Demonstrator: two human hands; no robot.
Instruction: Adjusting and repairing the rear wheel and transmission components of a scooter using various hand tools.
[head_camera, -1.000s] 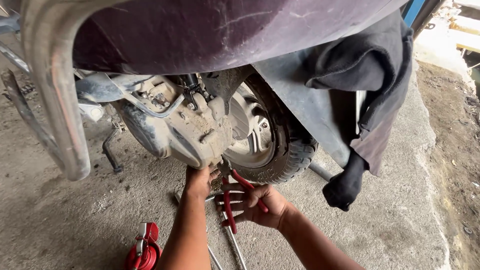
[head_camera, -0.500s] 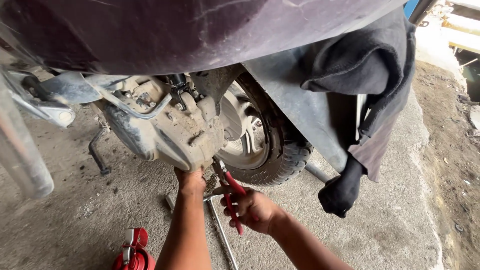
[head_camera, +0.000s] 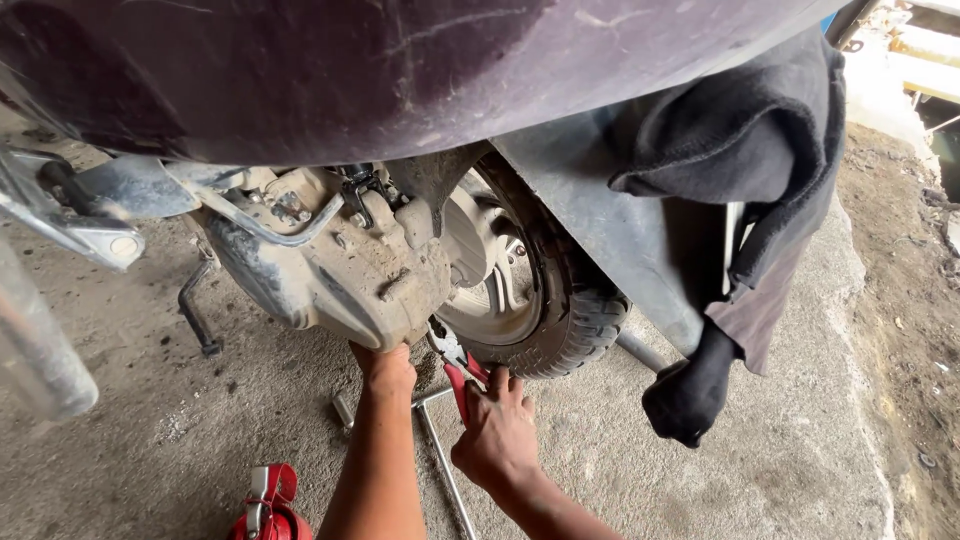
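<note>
Fingers of the right hand stay wrapped around the red pliers, whose jaws now reach up to the underside of the engine case at frame centre. Half a second ago the pliers sat lower, so the grip on the part looks freshly set. Left hand presses up under the case, its fingers hidden. Behind sits the wheel; a T-wrench lies on the floor.
</note>
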